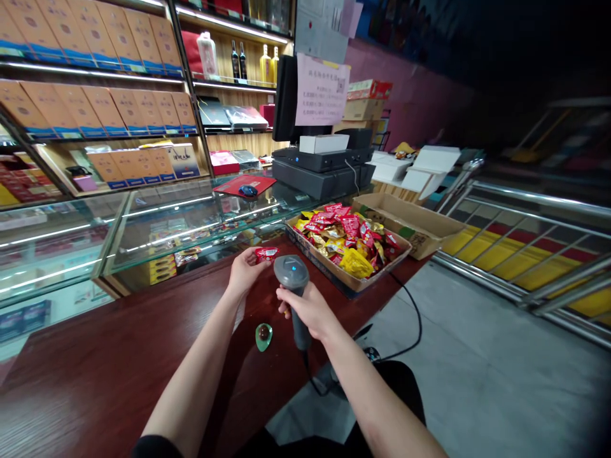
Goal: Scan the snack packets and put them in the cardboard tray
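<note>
From where I sit, the largest thing in view is the shelving; I count two dark bottles and two gold ones standing on it. Next comes one reddish-brown bench, with a glass case along its far side. On the case I see one monitor with one pink notice on it. One open cardboard box sits on the bench, heaped with red and yellow packets, too many and too overlapped for me to count. My two hands are just left of it. The right hand is wrapped around one grey scanner, held upright above the bench, one blue light glowing on its head. The left hand pinches one red packet, near the scanner head. Smallest, one green piece carrying one brown ball lies on the bench, left of the scanner's handle.
</note>
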`<act>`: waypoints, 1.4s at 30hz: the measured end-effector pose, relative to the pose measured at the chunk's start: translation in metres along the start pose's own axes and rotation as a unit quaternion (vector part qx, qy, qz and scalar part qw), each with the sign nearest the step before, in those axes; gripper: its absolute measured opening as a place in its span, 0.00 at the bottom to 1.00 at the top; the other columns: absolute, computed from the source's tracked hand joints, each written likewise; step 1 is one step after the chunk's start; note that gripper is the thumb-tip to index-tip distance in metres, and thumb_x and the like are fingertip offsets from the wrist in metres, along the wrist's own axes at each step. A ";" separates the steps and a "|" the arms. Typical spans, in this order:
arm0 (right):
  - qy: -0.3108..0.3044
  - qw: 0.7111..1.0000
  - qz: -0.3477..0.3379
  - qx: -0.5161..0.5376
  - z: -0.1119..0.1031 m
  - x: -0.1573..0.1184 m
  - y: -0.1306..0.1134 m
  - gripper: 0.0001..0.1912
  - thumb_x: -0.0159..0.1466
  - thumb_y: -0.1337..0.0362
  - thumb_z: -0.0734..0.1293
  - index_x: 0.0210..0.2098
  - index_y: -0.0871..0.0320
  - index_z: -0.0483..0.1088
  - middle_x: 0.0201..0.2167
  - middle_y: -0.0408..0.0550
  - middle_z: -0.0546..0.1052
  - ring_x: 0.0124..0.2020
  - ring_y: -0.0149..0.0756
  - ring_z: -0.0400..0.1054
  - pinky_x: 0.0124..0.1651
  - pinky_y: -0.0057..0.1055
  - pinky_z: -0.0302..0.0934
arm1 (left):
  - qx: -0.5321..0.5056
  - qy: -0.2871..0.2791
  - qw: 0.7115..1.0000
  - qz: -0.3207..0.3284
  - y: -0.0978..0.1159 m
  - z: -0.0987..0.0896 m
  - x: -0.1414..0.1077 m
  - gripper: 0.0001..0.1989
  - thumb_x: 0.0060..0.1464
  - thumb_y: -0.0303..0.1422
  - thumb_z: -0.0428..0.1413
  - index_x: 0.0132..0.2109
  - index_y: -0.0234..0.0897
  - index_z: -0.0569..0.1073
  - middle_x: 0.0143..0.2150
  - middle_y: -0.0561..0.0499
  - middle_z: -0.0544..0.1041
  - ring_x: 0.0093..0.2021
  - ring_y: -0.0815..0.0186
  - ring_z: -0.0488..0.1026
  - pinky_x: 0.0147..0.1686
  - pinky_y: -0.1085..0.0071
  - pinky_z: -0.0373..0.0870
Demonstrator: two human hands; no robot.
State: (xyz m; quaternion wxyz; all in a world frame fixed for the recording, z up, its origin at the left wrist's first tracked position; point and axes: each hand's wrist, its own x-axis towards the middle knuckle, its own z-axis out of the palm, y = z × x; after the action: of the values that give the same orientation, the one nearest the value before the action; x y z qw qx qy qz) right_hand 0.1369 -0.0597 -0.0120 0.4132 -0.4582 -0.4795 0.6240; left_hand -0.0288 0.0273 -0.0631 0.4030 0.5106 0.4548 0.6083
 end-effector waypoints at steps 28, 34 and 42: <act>0.013 0.999 -0.030 -0.013 0.019 -0.026 -0.003 0.09 0.52 0.63 0.66 0.21 0.57 0.60 0.11 0.36 0.62 0.13 0.25 0.55 0.19 0.24 0.52 | 0.024 -0.022 0.996 0.082 0.008 0.001 -0.003 0.19 0.43 0.32 0.63 0.44 0.36 0.74 0.43 0.46 0.78 0.43 0.61 0.75 0.49 0.63 0.68; 0.016 0.999 -0.034 -0.019 0.017 -0.025 0.000 0.09 0.53 0.62 0.66 0.22 0.58 0.61 0.11 0.36 0.63 0.14 0.25 0.56 0.20 0.24 0.53 | 0.005 -0.005 0.999 0.041 0.013 0.003 -0.004 0.21 0.40 0.33 0.65 0.44 0.35 0.74 0.40 0.47 0.79 0.40 0.62 0.76 0.47 0.63 0.69; 0.021 0.999 -0.033 -0.007 0.016 -0.024 -0.002 0.10 0.51 0.61 0.66 0.21 0.57 0.61 0.11 0.36 0.62 0.13 0.25 0.56 0.19 0.24 0.53 | -0.037 -0.032 0.999 0.000 0.019 0.005 -0.004 0.22 0.38 0.37 0.66 0.43 0.34 0.75 0.40 0.46 0.79 0.41 0.62 0.76 0.48 0.63 0.68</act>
State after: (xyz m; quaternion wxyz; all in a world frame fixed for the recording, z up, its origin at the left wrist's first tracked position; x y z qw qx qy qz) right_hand 0.1278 -0.0858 -0.0038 0.4404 -0.4579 -0.4902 0.5967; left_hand -0.0240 0.0191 -0.0459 0.4359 0.5145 0.4186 0.6083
